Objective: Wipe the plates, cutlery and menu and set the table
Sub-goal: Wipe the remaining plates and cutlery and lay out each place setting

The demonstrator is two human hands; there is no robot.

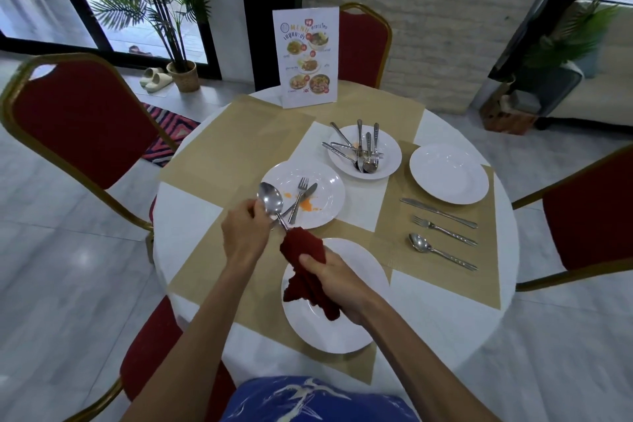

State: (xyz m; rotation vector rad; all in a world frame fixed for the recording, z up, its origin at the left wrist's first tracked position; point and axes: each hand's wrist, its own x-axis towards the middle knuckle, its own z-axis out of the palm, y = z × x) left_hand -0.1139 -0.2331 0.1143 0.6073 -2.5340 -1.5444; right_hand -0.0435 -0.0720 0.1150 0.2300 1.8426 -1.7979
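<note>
A round table (186, 216) under a white cloth fills the middle of the view, with red gold-framed chairs around it: one at the left (82, 120), one at the far side (363, 44), one at the right (589, 209). Tan placemats (239, 134) lie across the table. A standing menu (306, 55) is upright at the far edge. Four white plates sit on the table: a near plate (342, 325) under the person's right forearm, an orange-stained plate (323, 181) bearing a fork (298, 197) and a knife (308, 191), a far plate (390, 151) holding a heap of cutlery (364, 151), and a clean plate (448, 173) on the right placemat. The right hand (337, 281) is clenched around a dark red cloth (305, 250), which wraps the handle of a spoon (270, 200) held above the table between the stained and near plates. The left hand (245, 226) holds that spoon beside its bowl, fingers curled against it. Near the clean plate a set knife (438, 212), set fork (443, 229) and set spoon (438, 250) lie side by side.
</note>
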